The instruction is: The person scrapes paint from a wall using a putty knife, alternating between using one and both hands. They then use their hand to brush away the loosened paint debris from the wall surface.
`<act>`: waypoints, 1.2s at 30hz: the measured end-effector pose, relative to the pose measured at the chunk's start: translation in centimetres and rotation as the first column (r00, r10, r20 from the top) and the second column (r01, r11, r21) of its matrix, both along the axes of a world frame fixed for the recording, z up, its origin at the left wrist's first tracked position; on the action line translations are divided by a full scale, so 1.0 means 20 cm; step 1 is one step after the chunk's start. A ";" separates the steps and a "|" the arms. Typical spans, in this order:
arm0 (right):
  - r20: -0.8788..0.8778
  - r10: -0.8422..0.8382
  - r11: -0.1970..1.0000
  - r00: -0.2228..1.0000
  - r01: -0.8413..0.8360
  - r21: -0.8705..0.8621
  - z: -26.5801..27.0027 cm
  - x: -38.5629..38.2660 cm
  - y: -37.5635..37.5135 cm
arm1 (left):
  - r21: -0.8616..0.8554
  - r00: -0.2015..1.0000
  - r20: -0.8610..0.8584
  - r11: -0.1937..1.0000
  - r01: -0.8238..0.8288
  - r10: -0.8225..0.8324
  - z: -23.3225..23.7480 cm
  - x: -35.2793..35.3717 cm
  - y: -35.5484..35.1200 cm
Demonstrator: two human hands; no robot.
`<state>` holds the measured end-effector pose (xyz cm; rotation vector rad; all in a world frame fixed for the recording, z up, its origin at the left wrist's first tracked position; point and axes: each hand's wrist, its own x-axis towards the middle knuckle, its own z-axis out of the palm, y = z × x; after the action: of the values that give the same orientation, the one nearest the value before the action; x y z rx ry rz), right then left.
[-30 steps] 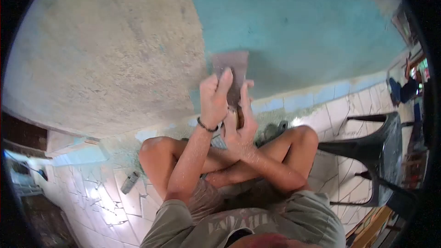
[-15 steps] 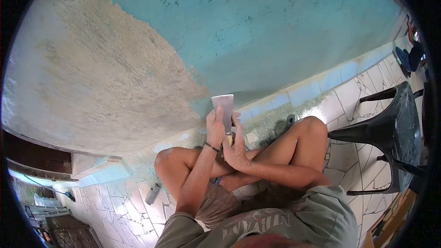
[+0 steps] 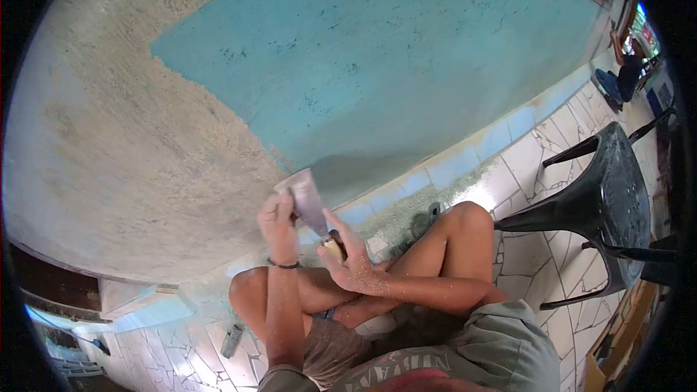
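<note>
A broad-bladed paint scraper is held up in front of the wall, its metal blade pointing away from me and to the left. My right hand is closed around its yellowish and dark handle. With curled fingers, my left hand grips the left side of the blade; a dark beaded bracelet circles that wrist. Beyond the blade, blue paint meets a bare, rough grey-brown area along a ragged edge. Pale specks of dust cover my right forearm.
A black plastic stool stands at the right on broken-tile flooring. Paint flakes lie along the light-blue skirting. A small grey object rests on the floor at left. Another person is low down at far right.
The scraper has shifted left and tilted leftward. My left hand has moved from the blade's face to its left side. My view has turned a little.
</note>
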<state>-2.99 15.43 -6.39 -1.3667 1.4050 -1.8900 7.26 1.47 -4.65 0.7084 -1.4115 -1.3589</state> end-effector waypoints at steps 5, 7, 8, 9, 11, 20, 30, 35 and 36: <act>-0.131 0.112 0.993 0.985 -0.108 0.040 0.06 -0.10 -0.02 | 0.189 0.969 -0.245 0.982 0.021 0.027 0.13 -0.03 0.05; -0.147 0.061 0.998 0.987 -0.063 -0.007 0.09 -0.14 -0.04 | 0.221 0.962 -0.270 0.971 0.085 -0.022 0.10 -0.03 0.06; -0.154 0.039 0.999 0.987 -0.044 -0.029 0.10 -0.17 -0.05 | 0.185 0.978 -0.201 0.978 0.098 -0.060 0.09 -0.03 0.07; -0.183 -0.030 0.998 0.983 0.018 -0.067 0.11 -0.20 -0.05 | 0.149 0.987 -0.130 0.982 0.114 -0.095 0.08 -0.04 0.07; -0.236 -0.169 0.979 0.957 0.137 -0.148 0.13 -0.28 -0.06 | 0.098 0.989 -0.028 0.984 0.148 -0.146 0.06 -0.04 0.08; -0.233 -0.168 0.981 0.958 0.140 -0.134 0.11 -0.29 -0.09 | 0.124 0.989 0.045 0.983 0.132 -0.139 0.11 -0.09 0.09; -0.055 -0.212 0.976 0.976 0.208 -0.073 0.12 -0.33 -0.08 | 0.114 0.992 0.010 0.986 0.125 -0.127 0.04 -0.03 0.05; -0.102 -0.231 0.969 0.968 0.218 -0.119 0.10 -0.32 -0.10 | 0.053 0.995 0.009 0.994 0.098 -0.099 0.02 -0.06 0.04; -0.154 -0.231 0.967 0.961 0.209 -0.147 0.10 -0.32 -0.10 | 0.042 0.996 0.017 0.995 0.087 -0.088 0.03 -0.07 0.05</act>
<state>-9.34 13.46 -4.40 -1.5191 1.6009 -2.0787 5.90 2.53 -4.14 0.6945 -1.4474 -1.4559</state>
